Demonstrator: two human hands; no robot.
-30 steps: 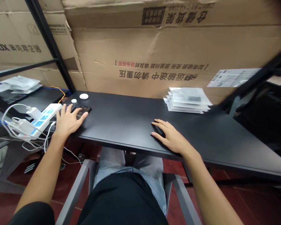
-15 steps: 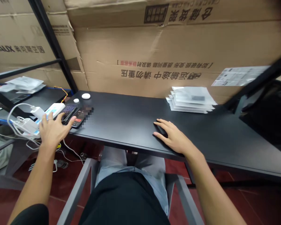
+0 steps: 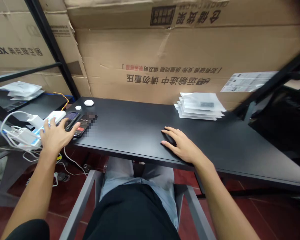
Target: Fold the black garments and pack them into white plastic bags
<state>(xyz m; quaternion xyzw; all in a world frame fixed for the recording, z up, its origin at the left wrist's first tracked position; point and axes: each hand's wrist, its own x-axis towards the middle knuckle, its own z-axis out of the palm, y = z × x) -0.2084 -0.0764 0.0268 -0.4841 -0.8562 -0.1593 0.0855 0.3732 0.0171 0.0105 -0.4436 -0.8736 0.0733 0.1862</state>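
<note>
My left hand (image 3: pixel 55 135) rests at the desk's left end with its fingers spread. Its fingertips reach the white power strip (image 3: pixel 55 116) and the near end of one phone (image 3: pixel 72 117). The thumb lies over the edge of a second phone (image 3: pixel 83 126), whose screen is lit and partly blurred out. On the black desk (image 3: pixel 130 123), my right hand (image 3: pixel 181 145) lies palm down, fingers stretched forward and thumb apart. Between that thumb and forefinger is a dark patch; I cannot tell whether it is shadow or a black object.
White chargers and cables (image 3: pixel 22 135) crowd the strip. Two small white round items (image 3: pixel 89 103) sit at the back left. A stack of white packets (image 3: pixel 200 106) stands at the back right against a cardboard sheet (image 3: pixel 140 50). Black frame bars (image 3: pixel 48 43) rise at both sides.
The whole view has shifted slightly, so things appear a little further left. Both hands keep practically the same places on the desk.
</note>
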